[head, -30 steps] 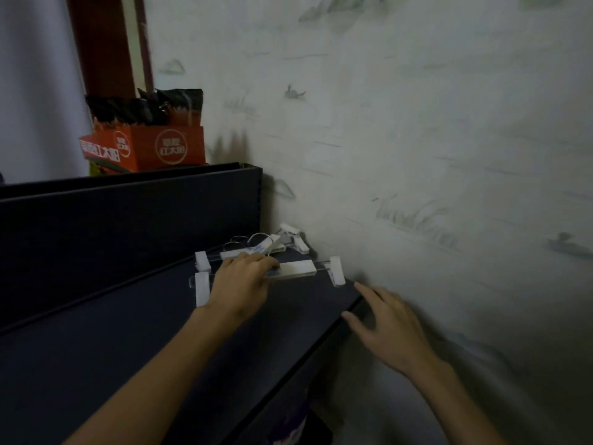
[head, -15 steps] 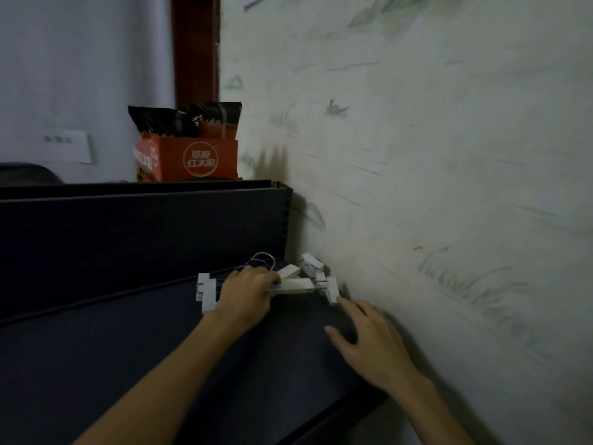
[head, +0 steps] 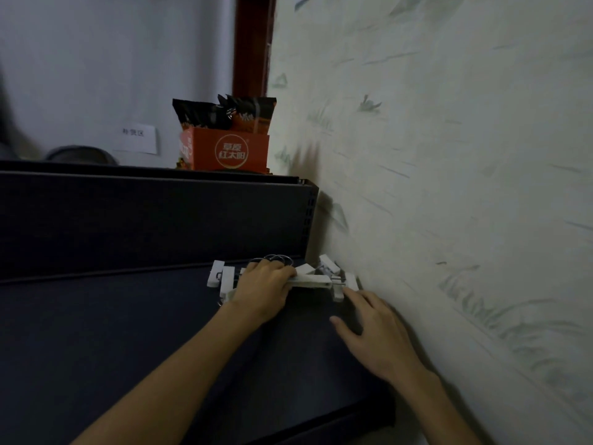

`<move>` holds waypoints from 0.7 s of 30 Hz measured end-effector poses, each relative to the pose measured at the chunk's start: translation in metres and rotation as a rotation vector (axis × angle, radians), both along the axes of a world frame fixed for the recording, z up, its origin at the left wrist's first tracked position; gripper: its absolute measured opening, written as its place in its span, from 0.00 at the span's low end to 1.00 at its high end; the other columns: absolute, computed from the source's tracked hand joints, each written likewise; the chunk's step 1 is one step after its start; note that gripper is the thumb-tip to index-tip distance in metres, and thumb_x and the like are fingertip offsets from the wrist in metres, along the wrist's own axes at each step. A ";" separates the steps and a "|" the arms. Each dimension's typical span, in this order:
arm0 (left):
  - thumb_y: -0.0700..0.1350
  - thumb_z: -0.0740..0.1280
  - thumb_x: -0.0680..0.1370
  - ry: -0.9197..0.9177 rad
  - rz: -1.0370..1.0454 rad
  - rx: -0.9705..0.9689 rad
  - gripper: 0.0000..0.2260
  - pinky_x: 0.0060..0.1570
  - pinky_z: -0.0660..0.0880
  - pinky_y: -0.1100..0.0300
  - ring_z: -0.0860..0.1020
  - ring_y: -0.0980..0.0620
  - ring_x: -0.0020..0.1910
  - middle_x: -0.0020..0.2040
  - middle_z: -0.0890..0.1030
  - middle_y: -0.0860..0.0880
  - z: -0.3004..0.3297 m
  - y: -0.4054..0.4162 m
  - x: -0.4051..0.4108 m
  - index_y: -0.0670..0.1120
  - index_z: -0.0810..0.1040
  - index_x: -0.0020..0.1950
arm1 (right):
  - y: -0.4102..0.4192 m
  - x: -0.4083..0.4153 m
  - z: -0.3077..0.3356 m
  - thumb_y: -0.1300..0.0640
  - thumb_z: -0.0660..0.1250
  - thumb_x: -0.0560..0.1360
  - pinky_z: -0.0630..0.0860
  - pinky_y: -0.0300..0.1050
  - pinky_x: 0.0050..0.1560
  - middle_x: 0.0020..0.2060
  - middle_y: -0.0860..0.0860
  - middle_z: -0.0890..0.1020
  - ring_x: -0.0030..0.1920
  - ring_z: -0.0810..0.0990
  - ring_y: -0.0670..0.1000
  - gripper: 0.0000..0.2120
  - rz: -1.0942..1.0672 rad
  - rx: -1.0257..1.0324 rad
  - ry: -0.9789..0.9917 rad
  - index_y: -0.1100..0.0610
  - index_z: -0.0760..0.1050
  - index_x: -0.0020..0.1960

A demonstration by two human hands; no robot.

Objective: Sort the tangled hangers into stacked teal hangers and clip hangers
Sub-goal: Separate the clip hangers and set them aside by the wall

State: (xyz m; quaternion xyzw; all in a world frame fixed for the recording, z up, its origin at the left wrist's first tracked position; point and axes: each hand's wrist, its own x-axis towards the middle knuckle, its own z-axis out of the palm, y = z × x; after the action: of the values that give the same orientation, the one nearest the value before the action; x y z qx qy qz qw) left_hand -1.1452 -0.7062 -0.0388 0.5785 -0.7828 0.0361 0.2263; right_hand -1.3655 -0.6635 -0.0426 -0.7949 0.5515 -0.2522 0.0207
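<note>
While the left hand [head: 263, 287] curls its fingers around the white clip hangers [head: 309, 280], the bunch lies on the dark shelf [head: 128, 332] in the corner by the wall [head: 449, 187]. Its long bar runs left to right. The right hand [head: 373, 329] rests flat with fingers apart, just beside the bar's right end.

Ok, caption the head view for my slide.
Left hand grips white clip hangers on a dark shelf by the wall; right hand rests open beside them.
</note>
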 end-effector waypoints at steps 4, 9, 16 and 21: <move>0.49 0.62 0.78 -0.008 0.024 -0.017 0.16 0.64 0.65 0.53 0.71 0.50 0.62 0.63 0.75 0.51 0.003 0.007 0.006 0.52 0.71 0.67 | -0.002 -0.001 0.006 0.39 0.61 0.75 0.71 0.45 0.61 0.64 0.47 0.71 0.62 0.70 0.48 0.29 0.019 -0.019 0.003 0.49 0.63 0.72; 0.53 0.62 0.77 -0.013 0.104 -0.097 0.15 0.59 0.66 0.54 0.74 0.50 0.58 0.60 0.77 0.52 0.007 0.030 0.025 0.52 0.74 0.63 | -0.007 0.013 0.018 0.40 0.60 0.75 0.70 0.43 0.60 0.64 0.47 0.70 0.62 0.69 0.48 0.30 0.076 -0.058 0.061 0.49 0.61 0.74; 0.53 0.66 0.75 -0.042 0.305 -0.139 0.16 0.57 0.69 0.53 0.76 0.48 0.57 0.58 0.79 0.50 0.006 0.092 0.076 0.50 0.76 0.61 | -0.013 0.069 0.026 0.39 0.60 0.75 0.66 0.49 0.66 0.66 0.49 0.70 0.65 0.67 0.52 0.30 0.204 -0.075 0.093 0.50 0.61 0.73; 0.57 0.62 0.75 -0.057 0.515 -0.116 0.19 0.57 0.71 0.50 0.76 0.47 0.57 0.58 0.79 0.50 -0.007 0.157 0.125 0.49 0.76 0.62 | 0.007 0.128 0.020 0.40 0.60 0.75 0.66 0.49 0.65 0.66 0.50 0.69 0.65 0.67 0.51 0.30 0.355 -0.061 0.092 0.51 0.61 0.73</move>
State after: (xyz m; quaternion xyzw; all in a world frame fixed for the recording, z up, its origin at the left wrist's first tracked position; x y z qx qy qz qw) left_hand -1.0203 -0.5489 -0.0456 0.7436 -0.6124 0.1536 0.2201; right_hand -1.2370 -0.6563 -0.0225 -0.8906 0.3951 -0.2247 0.0157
